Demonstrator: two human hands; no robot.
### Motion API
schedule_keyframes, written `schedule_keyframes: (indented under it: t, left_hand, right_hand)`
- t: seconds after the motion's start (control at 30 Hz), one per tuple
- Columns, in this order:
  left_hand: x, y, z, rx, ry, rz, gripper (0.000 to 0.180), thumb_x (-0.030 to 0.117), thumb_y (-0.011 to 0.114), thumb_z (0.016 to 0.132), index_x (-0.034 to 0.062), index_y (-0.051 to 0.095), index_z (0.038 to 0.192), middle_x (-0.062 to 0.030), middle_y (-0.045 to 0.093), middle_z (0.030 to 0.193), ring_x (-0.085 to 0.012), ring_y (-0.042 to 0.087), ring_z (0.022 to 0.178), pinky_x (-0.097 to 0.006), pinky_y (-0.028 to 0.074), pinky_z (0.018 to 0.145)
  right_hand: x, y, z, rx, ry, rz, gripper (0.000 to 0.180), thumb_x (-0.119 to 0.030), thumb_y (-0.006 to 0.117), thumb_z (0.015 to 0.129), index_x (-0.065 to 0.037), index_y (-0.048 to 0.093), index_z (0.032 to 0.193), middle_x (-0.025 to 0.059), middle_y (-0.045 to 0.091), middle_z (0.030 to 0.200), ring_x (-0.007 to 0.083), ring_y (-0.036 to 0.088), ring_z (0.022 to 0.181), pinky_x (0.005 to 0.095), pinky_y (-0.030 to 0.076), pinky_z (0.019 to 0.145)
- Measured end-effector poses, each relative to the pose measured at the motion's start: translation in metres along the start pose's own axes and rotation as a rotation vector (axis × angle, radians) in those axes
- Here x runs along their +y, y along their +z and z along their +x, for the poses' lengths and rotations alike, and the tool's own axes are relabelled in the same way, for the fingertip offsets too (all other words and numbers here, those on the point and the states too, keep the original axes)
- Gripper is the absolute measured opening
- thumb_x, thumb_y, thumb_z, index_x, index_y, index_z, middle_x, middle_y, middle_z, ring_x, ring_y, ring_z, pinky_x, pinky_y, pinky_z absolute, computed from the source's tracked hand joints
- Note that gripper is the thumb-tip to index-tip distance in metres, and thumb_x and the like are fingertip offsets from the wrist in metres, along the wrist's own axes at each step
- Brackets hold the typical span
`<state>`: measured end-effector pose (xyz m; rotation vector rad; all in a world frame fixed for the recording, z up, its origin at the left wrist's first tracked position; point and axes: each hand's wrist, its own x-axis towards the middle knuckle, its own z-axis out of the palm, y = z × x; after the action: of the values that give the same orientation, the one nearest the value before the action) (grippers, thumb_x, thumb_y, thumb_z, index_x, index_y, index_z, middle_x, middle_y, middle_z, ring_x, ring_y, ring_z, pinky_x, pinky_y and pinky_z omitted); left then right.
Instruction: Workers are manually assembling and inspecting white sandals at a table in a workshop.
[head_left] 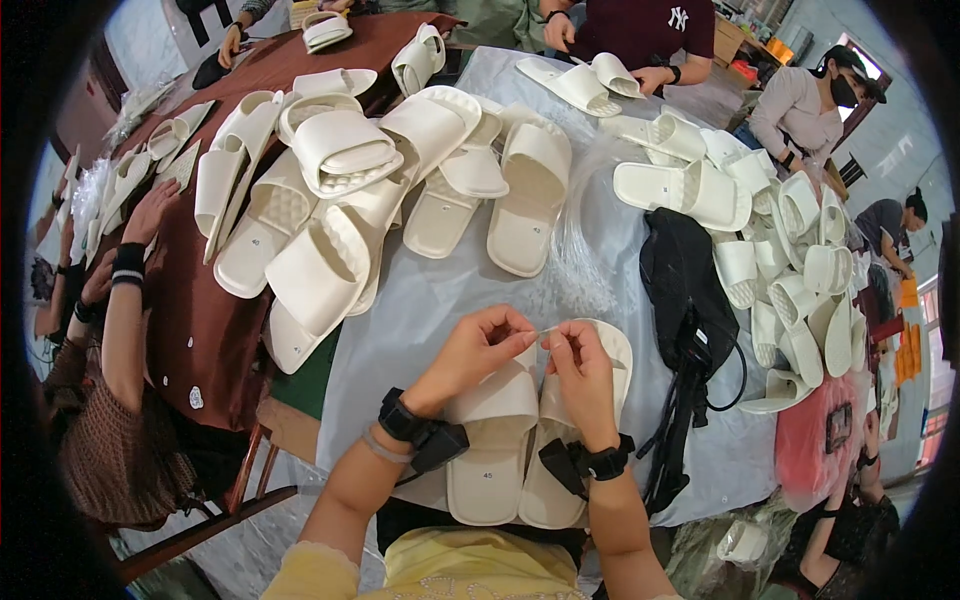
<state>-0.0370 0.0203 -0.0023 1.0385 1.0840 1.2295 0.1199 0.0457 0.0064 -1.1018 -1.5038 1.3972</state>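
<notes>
Inspecting the work, I find left hand [468, 358] and right hand [586, 385] with each grip drawn to a narrow pinch, fingertips nearly meeting; I cannot tell whether either is fully closed or has hold of something thin. The cream slippers [492, 408] lie just below, at six o'clock on the tabletop [388, 342], heels toward six. I judge that steady wrists, small fingertip movements and an unobstructed sightline would serve best.
</notes>
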Motion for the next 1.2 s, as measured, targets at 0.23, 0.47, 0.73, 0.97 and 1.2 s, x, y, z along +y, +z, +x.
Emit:
schedule_keyframes:
  t: [0.23,0.47,0.73,0.97,1.2]
  left_hand:
    - [-0.004,-0.002,0.000,-0.006,-0.034,0.034,0.007,0.011,0.059,0.084,0.0045,0.059,0.087,0.0071,0.053,0.074,0.0007,0.044,0.064,-0.016,0.036,0.056]
    - [-0.003,-0.002,0.001,0.007,-0.033,0.020,0.008,0.012,0.060,0.084,0.0043,0.058,0.087,0.0069,0.053,0.074,0.0006,0.044,0.064,-0.016,0.036,0.055]
    - [0.002,0.000,-0.001,0.013,-0.046,0.020,0.008,0.012,0.059,0.085,0.0036,0.058,0.086,0.0070,0.053,0.073,0.0010,0.043,0.063,-0.016,0.036,0.054]
    - [-0.001,-0.002,-0.001,-0.003,-0.021,0.014,0.008,0.011,0.060,0.084,0.0036,0.058,0.086,0.0071,0.053,0.073,0.0010,0.043,0.063,-0.016,0.036,0.054]
    - [0.005,0.001,-0.001,0.002,-0.009,0.009,0.009,0.012,0.060,0.084,0.0033,0.058,0.086,0.0065,0.054,0.075,0.0003,0.043,0.065,-0.016,0.036,0.056]
  right_hand:
    - [0.001,0.000,0.000,-0.015,-0.023,-0.023,0.012,-0.011,0.050,0.089,0.000,0.051,0.091,0.0048,0.059,0.079,0.0074,0.050,0.061,0.0219,0.042,0.057]
    - [-0.001,-0.001,0.000,-0.066,0.024,-0.064,0.011,-0.011,0.050,0.089,0.000,0.051,0.092,0.0045,0.059,0.080,0.0075,0.049,0.061,0.0218,0.042,0.057]
    - [-0.001,0.000,0.000,-0.043,0.019,-0.015,0.013,-0.012,0.050,0.089,0.000,0.051,0.094,0.0041,0.059,0.078,0.0072,0.049,0.060,0.0211,0.041,0.056]
    - [0.002,0.000,0.000,0.009,0.021,0.042,0.014,-0.013,0.050,0.089,0.000,0.051,0.094,0.0037,0.059,0.079,0.0068,0.049,0.060,0.0210,0.041,0.056]
    - [0.000,0.000,-0.001,-0.001,-0.006,0.008,0.013,-0.013,0.050,0.089,0.000,0.051,0.093,0.0033,0.058,0.079,0.0065,0.048,0.060,0.0206,0.041,0.056]
